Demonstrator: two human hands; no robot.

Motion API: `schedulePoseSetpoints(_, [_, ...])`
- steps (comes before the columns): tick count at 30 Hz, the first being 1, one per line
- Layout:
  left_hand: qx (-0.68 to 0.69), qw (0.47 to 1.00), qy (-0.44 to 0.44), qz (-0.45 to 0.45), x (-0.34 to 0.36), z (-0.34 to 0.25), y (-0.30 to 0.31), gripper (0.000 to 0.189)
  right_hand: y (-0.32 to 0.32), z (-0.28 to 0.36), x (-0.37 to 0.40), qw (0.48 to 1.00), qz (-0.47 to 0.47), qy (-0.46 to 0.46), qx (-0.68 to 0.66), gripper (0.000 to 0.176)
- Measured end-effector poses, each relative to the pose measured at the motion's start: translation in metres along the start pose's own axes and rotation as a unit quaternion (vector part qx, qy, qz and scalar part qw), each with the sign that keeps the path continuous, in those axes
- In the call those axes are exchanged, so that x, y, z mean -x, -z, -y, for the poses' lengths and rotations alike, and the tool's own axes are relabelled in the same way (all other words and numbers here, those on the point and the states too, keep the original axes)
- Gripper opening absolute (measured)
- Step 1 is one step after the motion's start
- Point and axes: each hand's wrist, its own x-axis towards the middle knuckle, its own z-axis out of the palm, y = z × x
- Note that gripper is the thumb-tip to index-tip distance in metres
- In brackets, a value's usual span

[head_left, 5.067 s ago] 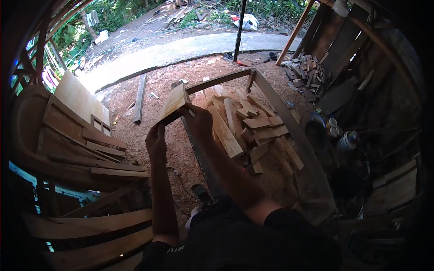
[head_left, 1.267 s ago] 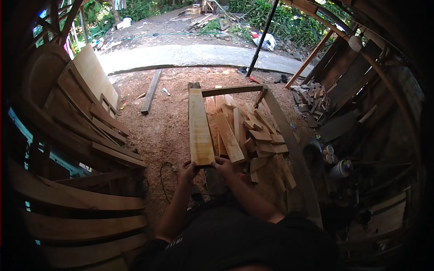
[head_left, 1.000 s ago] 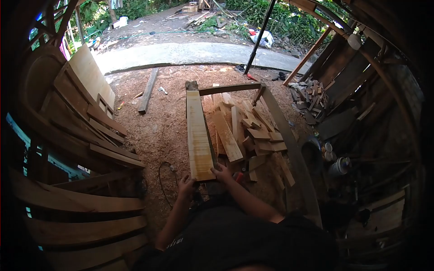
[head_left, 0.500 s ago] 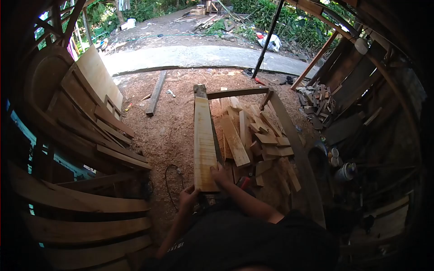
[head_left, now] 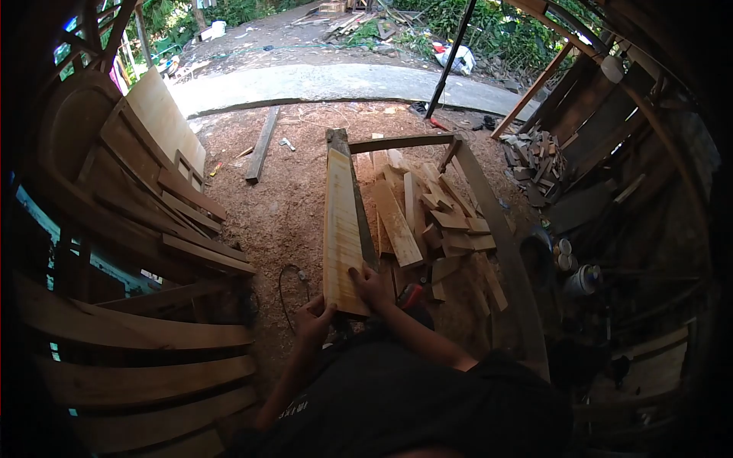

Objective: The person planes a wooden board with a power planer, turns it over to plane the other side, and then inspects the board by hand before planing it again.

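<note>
A long pale board lies lengthwise along the left beam of a wooden frame, slightly tilted. My left hand grips the board's near left corner, thumb and fingers closed on its edge. On the board's right edge, near the same end, my right hand is closed with the thumb on the upper face. A red and black tool sits just right of my right hand, partly hidden by the forearm.
Loose cut wood pieces are heaped inside the frame. Planks and panels line the left side. A dark timber lies on the shavings ahead. A cable curls left of the board. White containers stand at right.
The board's near end has shifted slightly left and up, and the board has tilted. Both hands have moved with it. The camera view has shifted a little.
</note>
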Motion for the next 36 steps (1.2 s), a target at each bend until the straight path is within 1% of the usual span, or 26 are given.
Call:
schedulePoseSetpoints(1, [-0.011, 1.0, -0.004, 0.002, 0.004, -0.003, -0.001, 0.043, 0.0, 0.0, 0.002, 1.0, 0.0, -0.003, 0.0, 0.067])
schedulePoseSetpoints(3, [-0.022, 1.0, -0.005, 0.004, 0.006, -0.005, -0.002, 0.044, 0.001, -0.001, 0.005, 1.0, 0.002, -0.005, -0.016, 0.06])
schedulePoseSetpoints(5, [-0.069, 0.998, -0.01, 0.008, 0.005, -0.005, -0.003, 0.047, 0.001, -0.013, -0.001, 1.0, -0.005, -0.005, -0.004, 0.057])
schedulePoseSetpoints(6, [-0.069, 0.997, -0.009, 0.01, 0.005, -0.011, -0.007, 0.047, 0.002, -0.012, -0.002, 1.0, -0.011, -0.003, 0.008, 0.055])
schedulePoseSetpoints(8, [-0.053, 0.998, 0.02, 0.005, 0.01, -0.021, -0.016, 0.051, 0.008, -0.011, -0.002, 1.0, -0.02, 0.001, 0.011, 0.054])
schedulePoseSetpoints(9, [-0.054, 0.998, 0.023, 0.005, 0.009, -0.017, -0.018, 0.051, 0.01, -0.007, -0.004, 1.0, -0.027, 0.007, 0.013, 0.054])
schedulePoseSetpoints(10, [-0.032, 0.999, -0.016, 0.016, 0.004, -0.012, -0.02, 0.053, 0.013, -0.013, -0.011, 1.0, -0.028, 0.005, 0.012, 0.054])
schedulePoseSetpoints(11, [-0.01, 0.998, -0.056, 0.029, 0.001, -0.008, -0.022, 0.055, 0.017, -0.017, -0.02, 0.999, -0.017, 0.027, 0.008, 0.054])
schedulePoseSetpoints(12, [-0.011, 0.998, -0.055, 0.032, 0.003, -0.014, -0.028, 0.055, 0.021, -0.019, -0.029, 0.999, -0.006, 0.049, 0.005, 0.053])
schedulePoseSetpoints(14, [0.015, 0.994, -0.098, 0.033, 0.008, -0.036, -0.042, 0.058, 0.024, 0.008, -0.024, 0.999, -0.014, 0.044, 0.018, 0.053])
schedulePoseSetpoints(16, [-0.01, 0.994, -0.109, 0.027, 0.002, -0.044, -0.047, 0.059, 0.025, 0.034, -0.022, 0.996, 0.019, -0.036, -0.081, 0.052])
schedulePoseSetpoints(18, [-0.035, 0.992, -0.121, 0.019, -0.005, -0.046, -0.05, 0.06, 0.027, 0.06, -0.02, 0.998, 0.02, -0.033, -0.055, 0.05])
schedulePoseSetpoints(20, [0.0, 0.983, -0.184, 0.007, -0.016, -0.042, -0.054, 0.06, 0.027, 0.075, -0.026, 0.993, 0.038, -0.084, -0.077, 0.051])
schedulePoseSetpoints(22, [0.007, 0.981, -0.195, 0.005, -0.022, -0.049, -0.061, 0.06, 0.028, 0.062, -0.048, 0.993, 0.053, -0.087, -0.056, 0.053])
schedulePoseSetpoints(24, [0.014, 0.978, -0.207, 0.002, -0.028, -0.054, -0.07, 0.06, 0.024, 0.063, -0.057, 0.977, 0.072, -0.11, -0.165, 0.053])
schedulePoseSetpoints(25, [0.078, 0.969, -0.233, 0.013, -0.032, -0.056, -0.075, 0.06, 0.026, 0.066, -0.058, 0.979, 0.097, -0.08, -0.161, 0.057])
schedulePoseSetpoints(26, [0.143, 0.955, -0.26, 0.023, -0.037, -0.06, -0.08, 0.06, 0.024, 0.07, -0.059, 0.979, 0.096, -0.077, -0.16, 0.057])
schedulePoseSetpoints(28, [0.125, 0.956, -0.266, 0.005, -0.04, -0.069, -0.089, 0.057, 0.015, 0.078, -0.058, 0.986, 0.059, 0.055, -0.149, 0.062])
schedulePoseSetpoints(29, [0.126, 0.954, -0.274, -0.003, -0.041, -0.073, -0.091, 0.054, 0.017, 0.081, -0.055, 0.986, 0.061, 0.053, -0.148, 0.062])
schedulePoseSetpoints(31, [0.126, 0.951, -0.282, -0.014, -0.045, -0.082, -0.095, 0.051, 0.029, 0.104, -0.041, 0.988, 0.103, 0.069, -0.088, 0.06])
schedulePoseSetpoints(32, [0.127, 0.951, -0.281, -0.015, -0.047, -0.087, -0.096, 0.048, 0.032, 0.11, -0.037, 0.988, 0.105, 0.068, -0.089, 0.06])
schedulePoseSetpoints(34, [0.128, 0.951, -0.279, -0.02, -0.053, -0.095, -0.096, 0.045, 0.038, 0.119, -0.03, 0.978, 0.126, 0.154, -0.064, 0.057])
schedulePoseSetpoints(35, [0.135, 0.949, -0.286, -0.013, -0.058, -0.099, -0.096, 0.044, 0.041, 0.151, -0.008, 0.974, 0.139, 0.158, -0.087, 0.056])
schedulePoseSetpoints(36, [0.141, 0.946, -0.293, -0.007, -0.06, -0.105, -0.096, 0.044, 0.044, 0.157, -0.003, 0.973, 0.142, 0.157, -0.088, 0.056])
